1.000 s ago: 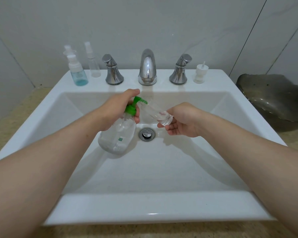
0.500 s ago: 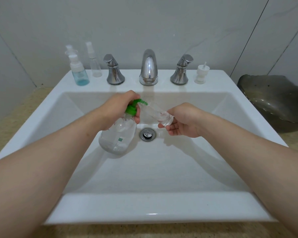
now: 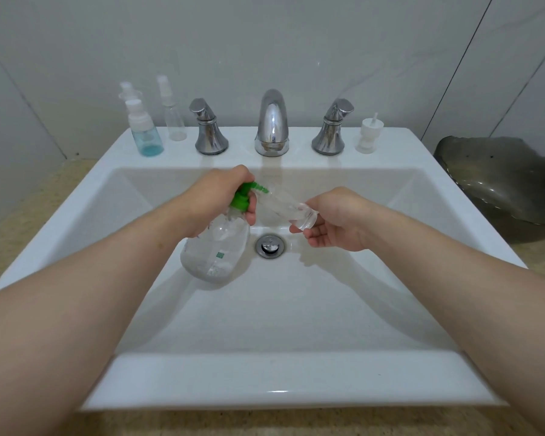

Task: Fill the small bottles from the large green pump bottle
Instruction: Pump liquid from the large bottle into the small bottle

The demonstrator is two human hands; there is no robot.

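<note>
Pump bottle (image 3: 216, 247), green top, hangs tilted over the sink (image 3: 265, 382) basin, left hand (image 3: 213, 196) wrapped round its neck. Right hand (image 3: 337, 221) grips a small clear bottle (image 3: 280, 206) at the nozzle's 3 o'clock. Spare spray bottles (image 3: 145, 133) stand at 11 o'clock on the ledge.

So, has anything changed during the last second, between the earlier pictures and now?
Nothing visibly changed. The left hand still grips the green pump bottle, and the right hand still holds the small clear bottle at its nozzle, over the sink.
</note>
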